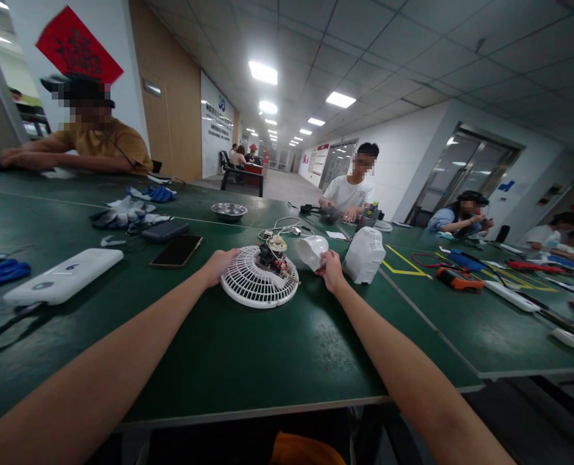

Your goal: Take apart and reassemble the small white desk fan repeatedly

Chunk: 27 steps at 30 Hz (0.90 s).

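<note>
A white fan grille (pixel 248 284) lies on the green table, with a dark motor and loose wires (pixel 273 258) exposed on top. My left hand (pixel 219 266) grips the grille's left rim, fingers partly hidden behind it. In my right hand (pixel 332 271) is a white rounded plastic cover (pixel 310 250), held by its right edge just beside the grille. A white plastic housing (pixel 365 256) stands upright to the right of that hand. Behind the grille, a white cable (pixel 287 223) lies in loops.
To the left are a smartphone (pixel 176 250), a white power bank (pixel 64 276), a dark case (pixel 165 230) and gloves (pixel 122 213). A metal bowl (pixel 229 211) stands farther back. An orange multimeter (pixel 460 279) lies at right. Several people sit or stand around the tables.
</note>
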Each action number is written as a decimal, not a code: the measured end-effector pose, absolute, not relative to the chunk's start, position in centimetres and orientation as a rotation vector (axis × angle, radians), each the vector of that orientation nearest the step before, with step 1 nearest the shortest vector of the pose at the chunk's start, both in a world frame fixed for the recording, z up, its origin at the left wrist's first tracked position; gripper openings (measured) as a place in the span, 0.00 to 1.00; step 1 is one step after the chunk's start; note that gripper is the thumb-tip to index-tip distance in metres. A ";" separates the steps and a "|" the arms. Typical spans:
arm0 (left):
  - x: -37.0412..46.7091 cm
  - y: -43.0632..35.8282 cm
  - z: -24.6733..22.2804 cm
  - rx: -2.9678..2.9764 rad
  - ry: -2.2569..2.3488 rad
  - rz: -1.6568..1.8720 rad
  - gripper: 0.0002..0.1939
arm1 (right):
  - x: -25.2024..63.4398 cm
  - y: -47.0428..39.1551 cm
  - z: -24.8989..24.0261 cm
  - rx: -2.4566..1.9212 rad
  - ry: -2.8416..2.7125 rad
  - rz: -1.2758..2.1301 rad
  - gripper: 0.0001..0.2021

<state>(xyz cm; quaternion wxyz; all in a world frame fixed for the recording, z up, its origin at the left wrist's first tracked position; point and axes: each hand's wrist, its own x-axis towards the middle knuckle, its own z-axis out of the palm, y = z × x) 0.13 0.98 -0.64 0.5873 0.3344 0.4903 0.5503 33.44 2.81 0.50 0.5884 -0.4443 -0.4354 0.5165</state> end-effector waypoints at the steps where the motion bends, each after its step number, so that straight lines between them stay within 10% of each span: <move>1: 0.1 1.0 -0.7 0.809 1.149 1.275 0.08 | 33.5 2.8 0.6 -1.026 -0.961 1.241 0.18; 27: -0.2 0.2 0.0 1.124 1.371 1.133 0.12 | 33.4 1.5 1.6 -0.850 -0.809 1.490 0.14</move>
